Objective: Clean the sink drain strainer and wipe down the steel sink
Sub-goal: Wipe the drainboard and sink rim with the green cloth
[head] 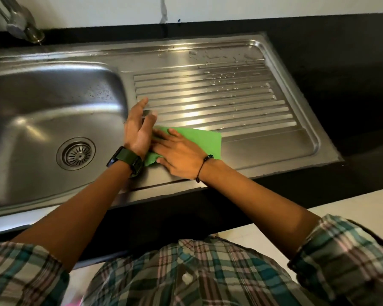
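A steel sink (42, 102) fills the left side, with the round drain strainer (76, 153) seated in its bottom. To its right is the ribbed steel drainboard (219, 100), with water drops at its far end. A green cloth (206, 140) lies flat on the drainboard's near left corner. My right hand (177, 151) presses flat on the cloth, fingers spread. My left hand (139, 129), with a dark watch on the wrist, hovers open just left of the cloth, fingers pointing away over the ribs, its heel touching the cloth's edge.
A steel tap (22, 23) reaches in from the top left. Black countertop (341, 74) surrounds the sink at the back and right. A white wall runs along the top. My checked shirt fills the bottom of the view.
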A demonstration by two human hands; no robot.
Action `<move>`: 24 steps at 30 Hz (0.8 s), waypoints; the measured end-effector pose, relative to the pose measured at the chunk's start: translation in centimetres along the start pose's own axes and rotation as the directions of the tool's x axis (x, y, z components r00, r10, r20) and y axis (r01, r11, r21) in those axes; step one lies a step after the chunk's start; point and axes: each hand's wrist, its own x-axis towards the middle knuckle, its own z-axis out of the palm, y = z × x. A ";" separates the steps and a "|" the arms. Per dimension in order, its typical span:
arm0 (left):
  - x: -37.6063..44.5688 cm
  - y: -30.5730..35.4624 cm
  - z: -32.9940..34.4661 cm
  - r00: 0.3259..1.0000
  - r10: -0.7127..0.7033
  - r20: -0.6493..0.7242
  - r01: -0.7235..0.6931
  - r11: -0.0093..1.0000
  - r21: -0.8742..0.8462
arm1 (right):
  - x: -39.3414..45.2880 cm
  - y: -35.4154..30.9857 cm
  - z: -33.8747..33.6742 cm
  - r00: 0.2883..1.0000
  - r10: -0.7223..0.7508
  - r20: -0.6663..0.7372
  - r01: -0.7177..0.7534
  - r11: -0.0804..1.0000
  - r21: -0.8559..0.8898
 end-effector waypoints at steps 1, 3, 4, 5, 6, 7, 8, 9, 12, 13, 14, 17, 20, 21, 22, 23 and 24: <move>-0.1 0.1 0.0 1.000 0.017 0.017 -0.017 1.000 0.021 | -0.8 0.8 -0.2 1.000 0.013 -0.006 -0.013 1.000 -0.029; -0.5 0.5 0.2 0.994 0.081 0.076 -0.090 0.989 0.120 | -3.4 3.0 -0.6 0.996 0.089 -0.014 -0.089 0.996 -0.025; -0.6 0.9 0.5 0.987 0.115 0.114 -0.132 0.978 0.163 | -5.0 4.4 -0.8 0.989 0.150 -0.019 -0.150 0.989 -0.005; -0.8 1.3 1.1 0.979 0.141 0.148 -0.167 0.969 0.184 | -6.6 5.9 -1.1 0.976 0.217 -0.023 -0.217 0.976 0.012; -1.0 1.8 1.8 0.970 0.163 0.180 -0.198 0.961 0.193 | -8.2 7.2 -1.3 0.958 0.284 -0.024 -0.284 0.959 0.019; -1.2 2.3 2.7 0.961 0.181 0.208 -0.224 0.953 0.203 | -9.5 8.4 -1.4 0.939 0.343 -0.020 -0.343 0.939 0.016; -1.3 2.8 3.7 0.952 0.193 0.238 -0.246 0.945 0.217 | -10.6 9.3 -1.5 0.918 0.397 -0.016 -0.397 0.918 0.012; -1.5 3.3 4.7 0.941 0.202 0.271 -0.268 0.934 0.235 | -11.4 10.1 -1.4 0.893 0.449 -0.023 -0.449 0.893 0.012; -1.7 3.7 7.0 0.900 0.227 0.372 -0.356 0.875 0.327 | -13.2 11.7 -0.9 0.778 0.620 -0.097 -0.618 0.784 0.054; -1.8 3.5 7.4 0.885 0.232 0.403 -0.389 0.844 0.369 | -13.5 12.1 -0.7 0.728 0.676 -0.115 -0.671 0.737 0.084; -1.8 3.1 7.6 0.873 0.234 0.427 -0.415 0.816 0.402 | -13.7 12.3 -0.5 0.684 0.718 -0.126 -0.709 0.696 0.115; -1.8 2.2 7.7 0.872 0.233 0.430 -0.431 0.783 0.449 | -13.1 11.9 0.1 0.598 0.794 -0.112 -0.755 0.604 0.255; -1.6 2.0 7.9 0.903 0.240 0.356 -0.388 0.811 0.438 | -11.8 10.7 0.4 0.539 0.837 -0.093 -0.772 0.536 0.342; -1.5 2.0 8.0 0.914 0.239 0.329 -0.370 0.824 0.430 | -11.4 10.2 0.3 0.540 0.836 -0.095 -0.775 0.538 0.332; -1.4 2.0 8.1 0.921 0.238 0.308 -0.357 0.834 0.422 | -11.0 9.8 0.1 0.550 0.829 -0.097 -0.775 0.551 0.311; -1.3 2.1 8.3 0.924 0.241 0.296 -0.351 0.839 0.414 | -10.7 9.2 -0.1 0.568 0.817 -0.099 -0.771 0.570 0.286; -1.2 2.1 8.4 0.926 0.245 0.288 -0.350 0.842 0.410 | -10.1 8.4 -0.2 0.594 0.799 -0.097 -0.758 0.596 0.263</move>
